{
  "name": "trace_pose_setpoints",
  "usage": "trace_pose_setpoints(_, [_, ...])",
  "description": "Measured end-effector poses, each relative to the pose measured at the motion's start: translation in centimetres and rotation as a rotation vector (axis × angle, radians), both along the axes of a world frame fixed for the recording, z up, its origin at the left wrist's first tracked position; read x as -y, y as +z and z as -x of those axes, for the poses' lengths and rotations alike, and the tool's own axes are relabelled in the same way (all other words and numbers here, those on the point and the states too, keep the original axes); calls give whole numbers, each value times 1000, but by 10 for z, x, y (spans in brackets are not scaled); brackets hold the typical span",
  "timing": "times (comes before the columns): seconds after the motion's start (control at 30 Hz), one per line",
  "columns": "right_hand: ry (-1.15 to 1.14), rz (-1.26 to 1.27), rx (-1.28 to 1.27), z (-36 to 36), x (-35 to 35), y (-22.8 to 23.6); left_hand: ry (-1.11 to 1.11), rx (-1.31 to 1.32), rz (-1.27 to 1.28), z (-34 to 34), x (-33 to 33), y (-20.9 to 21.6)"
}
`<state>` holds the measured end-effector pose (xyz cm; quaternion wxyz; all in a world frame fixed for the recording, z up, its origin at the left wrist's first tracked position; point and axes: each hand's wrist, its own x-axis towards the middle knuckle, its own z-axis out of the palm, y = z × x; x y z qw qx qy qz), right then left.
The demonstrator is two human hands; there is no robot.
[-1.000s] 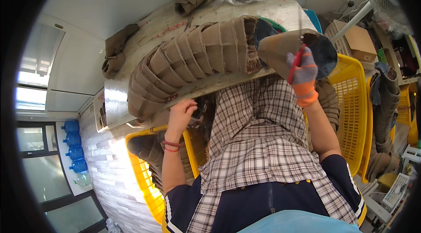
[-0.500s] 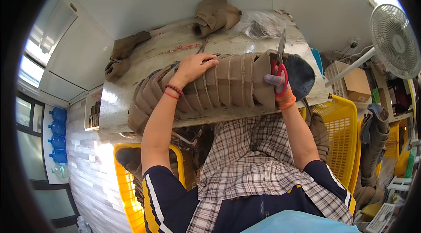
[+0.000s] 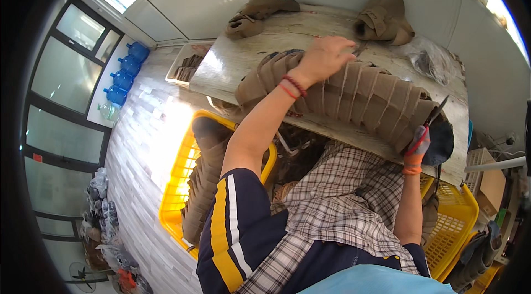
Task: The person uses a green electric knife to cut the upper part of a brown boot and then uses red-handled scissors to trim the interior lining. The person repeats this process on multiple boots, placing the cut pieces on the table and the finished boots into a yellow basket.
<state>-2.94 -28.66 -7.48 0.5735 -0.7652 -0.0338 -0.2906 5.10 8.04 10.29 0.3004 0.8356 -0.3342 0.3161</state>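
Note:
A long row of nested brown shoe uppers (image 3: 365, 97) lies along the front of the table. My left hand (image 3: 327, 57), with red bead bracelets at the wrist, is over the middle of the row, fingers stretched and holding nothing. Whether its fingertips touch the row I cannot tell. At the right end, my right hand (image 3: 417, 147), in a grey glove with an orange cuff, grips red-handled scissors (image 3: 438, 110). Their blades point up and away to the right. Beside that hand, a dark rounded piece (image 3: 441, 143) shows at the row's end.
Separate brown uppers (image 3: 381, 20) and a clear plastic bag (image 3: 430, 61) lie toward the table's back. Yellow baskets stand below, one on the left (image 3: 180, 183) with stacked uppers and one on the right (image 3: 456, 222). A white bin (image 3: 180, 70) adjoins the table's left end.
The view has swung left, showing more floor. My left hand has lifted its fingers from their earlier resting place on the row. My right hand still has the scissors, now tilted further right.

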Motion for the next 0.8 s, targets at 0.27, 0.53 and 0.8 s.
trace_pose_setpoints(0.27, [35, -460, -204, 76, 11, 33, 578, -530, 185, 30, -157, -72])
trace_pose_setpoints(0.53, [-27, -624, -168, 140, 29, 3, 113, -263, -311, 13, -121, -43])
trace_pose_setpoints(0.8, [-89, -880, -316, 188, 18, -33, 510, -340, -379, 1, -41, -46])
